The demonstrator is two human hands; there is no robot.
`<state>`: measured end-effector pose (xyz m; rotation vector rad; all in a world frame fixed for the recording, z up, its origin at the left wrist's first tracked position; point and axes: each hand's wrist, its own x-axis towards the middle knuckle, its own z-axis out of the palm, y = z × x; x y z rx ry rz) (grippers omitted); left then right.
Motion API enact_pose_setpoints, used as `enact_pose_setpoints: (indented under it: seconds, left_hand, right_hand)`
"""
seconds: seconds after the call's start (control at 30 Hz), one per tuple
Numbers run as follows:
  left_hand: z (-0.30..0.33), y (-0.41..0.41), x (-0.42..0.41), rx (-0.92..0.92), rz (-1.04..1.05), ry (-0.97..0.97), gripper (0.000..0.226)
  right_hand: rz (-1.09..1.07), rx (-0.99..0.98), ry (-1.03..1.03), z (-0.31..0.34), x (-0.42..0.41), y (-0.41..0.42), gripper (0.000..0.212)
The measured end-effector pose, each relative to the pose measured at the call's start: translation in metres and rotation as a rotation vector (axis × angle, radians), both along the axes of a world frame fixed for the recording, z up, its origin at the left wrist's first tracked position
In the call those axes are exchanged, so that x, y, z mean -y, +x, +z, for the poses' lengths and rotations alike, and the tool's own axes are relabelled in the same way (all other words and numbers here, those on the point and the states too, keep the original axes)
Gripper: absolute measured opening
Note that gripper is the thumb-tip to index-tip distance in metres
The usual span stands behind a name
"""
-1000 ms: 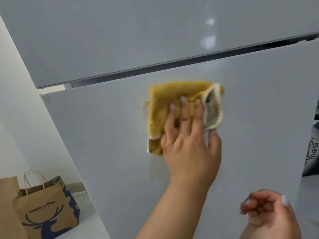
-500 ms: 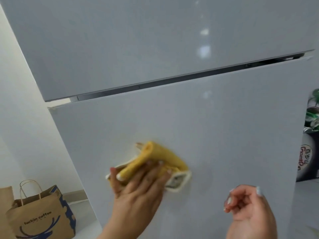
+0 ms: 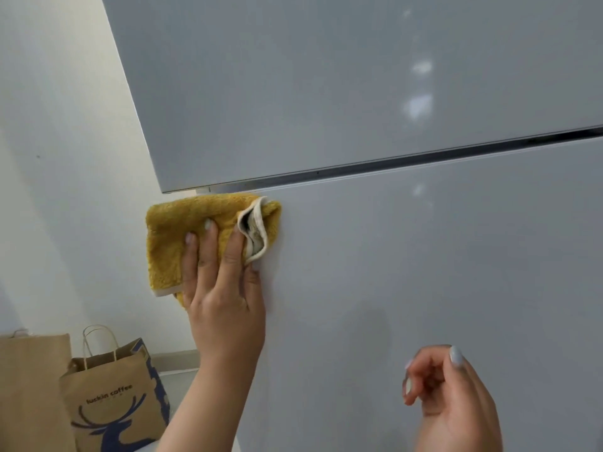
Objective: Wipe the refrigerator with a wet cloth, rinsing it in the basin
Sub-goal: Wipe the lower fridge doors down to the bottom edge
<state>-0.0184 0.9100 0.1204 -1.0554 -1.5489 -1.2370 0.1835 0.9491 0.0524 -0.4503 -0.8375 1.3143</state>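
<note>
Cloth point(image 3: 195, 230) pressed flat on refrigerator point(image 3: 424, 272) by left hand point(image 3: 225, 295).

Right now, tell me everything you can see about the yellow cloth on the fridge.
The yellow cloth is a thick, fluffy mustard towel with a pale cream trim, folded over so a greyish, soiled-looking inner face shows at its right fold. It lies flat against the lower refrigerator door at that door's top left corner, just under the gap between the doors, its left part overhanging the door's edge. The left hand presses it there with straight, spread fingers.
</note>
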Motion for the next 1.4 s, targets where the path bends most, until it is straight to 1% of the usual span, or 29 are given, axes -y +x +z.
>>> enact_pose_setpoints:
  seconds: [0.1,0.17,0.3,0.37,0.43,0.47,0.5,0.57,0.6,0.63,0.7,0.8,0.9,1.0,1.1,1.23,1.4]
  left_hand:
    - [-0.019,-0.003,0.009,0.041,0.013,-0.008,0.043]
    - [-0.034,-0.002,0.014,0.034,0.038,-0.026,0.041]
    - [-0.071,0.006,0.022,-0.106,0.077,-0.096,0.036]
    - [-0.093,0.014,0.026,-0.171,0.024,-0.152,0.039]
    - [-0.11,0.025,0.031,-0.182,-0.131,-0.263,0.039]
    - [-0.113,0.031,0.035,-0.14,-0.233,-0.347,0.035]
    - [-0.112,0.038,0.04,-0.028,-0.352,-0.439,0.033]
    - [-0.099,0.054,0.048,0.342,-0.572,-0.584,0.033]
    - [-0.095,0.06,0.051,0.501,-0.667,-0.607,0.035]
    - [-0.091,0.065,0.053,0.62,-0.735,-0.59,0.038]
    - [-0.077,0.071,0.056,0.783,-0.811,-0.525,0.038]
    - [-0.065,0.071,0.054,0.908,-0.878,-0.435,0.032]
    - [-0.058,0.067,0.051,0.973,-0.913,-0.37,0.028]
    - [-0.05,0.066,0.051,1.004,-0.92,-0.365,0.024]
    - [-0.033,0.07,0.053,1.079,-0.917,-0.374,0.022]
    - [0.01,0.077,0.062,1.292,-0.903,-0.396,0.023]
    - [0.069,0.083,0.08,1.516,-0.828,-0.347,0.021]
  right_hand:
    - [0.023,0.012,0.001,-0.003,0.005,-0.005,0.074]
    - [0.041,0.031,0.009,-0.005,0.01,-0.012,0.075]
    - [0.116,0.097,0.061,-0.003,0.025,-0.032,0.076]
    - [0.179,0.124,0.084,-0.001,0.032,-0.039,0.076]
    - [0.243,0.143,0.107,0.002,0.036,-0.042,0.076]
    - [0.267,0.153,0.118,0.003,0.037,-0.042,0.076]
    - [0.282,0.166,0.125,0.004,0.039,-0.041,0.076]
    - [0.288,0.207,0.133,0.006,0.04,-0.039,0.076]
    - [0.285,0.217,0.135,0.008,0.039,-0.037,0.075]
    - [0.286,0.211,0.141,0.01,0.039,-0.036,0.074]
    - [0.299,0.174,0.173,0.017,0.038,-0.033,0.069]
    - [0.312,0.153,0.245,0.028,0.034,-0.033,0.064]
    - [0.323,0.153,0.283,0.042,0.027,-0.039,0.062]
    - [0.336,0.158,0.274,0.054,0.021,-0.045,0.056]
    - [0.369,0.19,0.236,0.068,0.017,-0.05,0.055]
    - [0.397,0.258,0.157,0.107,0.021,-0.052,0.059]
    - [0.394,0.351,0.055,0.164,0.034,-0.052,0.052]
